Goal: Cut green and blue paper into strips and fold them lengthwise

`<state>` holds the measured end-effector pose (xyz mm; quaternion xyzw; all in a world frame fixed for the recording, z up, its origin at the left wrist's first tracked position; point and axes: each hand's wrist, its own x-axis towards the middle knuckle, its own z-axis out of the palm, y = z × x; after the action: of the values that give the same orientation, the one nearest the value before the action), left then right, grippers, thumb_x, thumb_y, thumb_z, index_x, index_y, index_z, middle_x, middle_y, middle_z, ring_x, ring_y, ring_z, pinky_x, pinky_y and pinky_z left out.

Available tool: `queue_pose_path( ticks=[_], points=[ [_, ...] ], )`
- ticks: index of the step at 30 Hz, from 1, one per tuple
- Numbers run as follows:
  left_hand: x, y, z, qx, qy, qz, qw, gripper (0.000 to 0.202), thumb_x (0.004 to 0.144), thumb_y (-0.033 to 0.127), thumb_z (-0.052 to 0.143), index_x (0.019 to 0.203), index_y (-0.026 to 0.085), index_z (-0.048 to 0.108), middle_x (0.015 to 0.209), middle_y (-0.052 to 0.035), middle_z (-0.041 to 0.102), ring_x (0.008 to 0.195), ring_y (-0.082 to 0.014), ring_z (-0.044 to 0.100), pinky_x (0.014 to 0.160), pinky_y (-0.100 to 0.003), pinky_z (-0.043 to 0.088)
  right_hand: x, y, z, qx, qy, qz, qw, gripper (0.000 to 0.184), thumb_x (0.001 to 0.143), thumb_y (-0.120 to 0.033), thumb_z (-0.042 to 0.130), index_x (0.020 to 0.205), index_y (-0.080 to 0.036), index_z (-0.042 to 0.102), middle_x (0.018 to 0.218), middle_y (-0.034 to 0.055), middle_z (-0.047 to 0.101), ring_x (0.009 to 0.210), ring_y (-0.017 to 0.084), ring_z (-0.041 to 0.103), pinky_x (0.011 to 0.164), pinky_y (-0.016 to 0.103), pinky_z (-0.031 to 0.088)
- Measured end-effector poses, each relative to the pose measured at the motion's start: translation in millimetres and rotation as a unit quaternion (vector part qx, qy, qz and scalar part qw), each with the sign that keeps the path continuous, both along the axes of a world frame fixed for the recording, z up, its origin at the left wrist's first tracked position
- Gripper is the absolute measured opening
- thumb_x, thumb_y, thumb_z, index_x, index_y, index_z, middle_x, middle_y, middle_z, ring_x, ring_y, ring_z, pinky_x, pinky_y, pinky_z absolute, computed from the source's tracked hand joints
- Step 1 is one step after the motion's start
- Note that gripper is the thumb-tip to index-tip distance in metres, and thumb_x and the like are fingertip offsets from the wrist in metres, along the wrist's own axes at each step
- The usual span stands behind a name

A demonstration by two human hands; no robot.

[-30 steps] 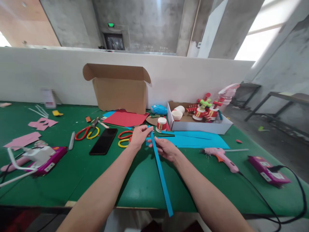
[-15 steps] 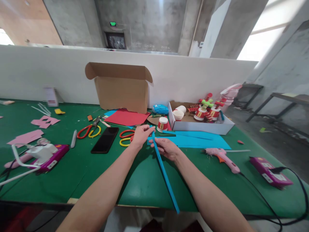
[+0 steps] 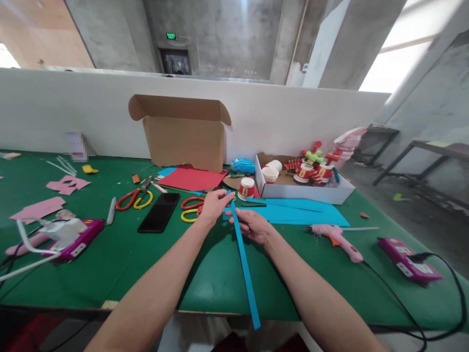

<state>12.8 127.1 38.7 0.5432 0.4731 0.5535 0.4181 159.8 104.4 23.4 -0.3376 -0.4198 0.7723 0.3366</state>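
A long, narrow blue paper strip [image 3: 245, 264] hangs from my hands towards me, its lower end past the table's front edge. My left hand [image 3: 215, 205] pinches the strip's upper end between thumb and fingers. Just below that, my right hand [image 3: 252, 225] has its thumb and fingers closed on the strip. Behind my hands stands a red and white paper cup [image 3: 246, 188], upside down. Blue paper sheets [image 3: 293, 213] lie flat to the right of the cup. Scissors with red and yellow handles [image 3: 190, 209] lie beside my left hand, partly covered by it.
A white box [image 3: 308, 192] holds cups and red figures. A pink glue gun [image 3: 337, 238] lies at right, near a purple power strip [image 3: 408, 261]. On the left are a black phone [image 3: 159, 212], a second pair of scissors [image 3: 135, 195], pink paper and another power strip [image 3: 82, 242].
The strip's hanging lower end has swung slightly to the left, and more of its flat face shows. Both hands stay in nearly the same place.
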Motion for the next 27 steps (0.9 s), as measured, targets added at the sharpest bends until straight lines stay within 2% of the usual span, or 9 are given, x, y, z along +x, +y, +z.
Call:
queue_pose_path(
  ticks=[19, 23, 27],
  points=[
    [0.6, -0.9, 0.1, -0.009, -0.005, -0.006, 1.0, 0.041, 0.065, 0.054, 0.073, 0.054, 0.017, 0.059, 0.049, 0.003, 0.05, 0.049, -0.0088, 0.042, 0.046, -0.022, 0.032, 0.7, 0.2, 2.5, 0.041, -0.027, -0.008, 0.999, 0.031, 0.074, -0.044, 0.074, 0.076, -0.013, 0.074, 0.064, 0.0013, 0.067, 0.038, 0.001, 0.023, 0.039, 0.019, 0.019],
    [0.3, -0.5, -0.1, -0.016, -0.008, -0.011, 1.0, 0.042, 0.063, 0.055, 0.074, 0.055, 0.016, 0.059, 0.048, 0.0037, 0.049, 0.049, -0.0082, 0.04, 0.046, -0.021, 0.031, 0.4, 1.6, 0.8, 0.078, -0.052, -0.015, 0.995, 0.034, 0.075, -0.046, 0.071, 0.076, -0.012, 0.074, 0.063, 0.003, 0.067, 0.038, 0.001, 0.025, 0.04, 0.019, 0.019],
    [-1.3, 0.5, -0.1, -0.025, -0.019, -0.028, 0.999, 0.044, 0.064, 0.059, 0.072, 0.062, 0.015, 0.064, 0.051, 0.0037, 0.05, 0.051, -0.0081, 0.043, 0.048, -0.021, 0.034, -2.2, 3.5, -1.7, 0.155, -0.105, -0.059, 0.981, 0.037, 0.076, -0.048, 0.068, 0.078, -0.011, 0.074, 0.063, 0.0056, 0.068, 0.039, 0.003, 0.029, 0.04, 0.021, 0.018]
  ],
)
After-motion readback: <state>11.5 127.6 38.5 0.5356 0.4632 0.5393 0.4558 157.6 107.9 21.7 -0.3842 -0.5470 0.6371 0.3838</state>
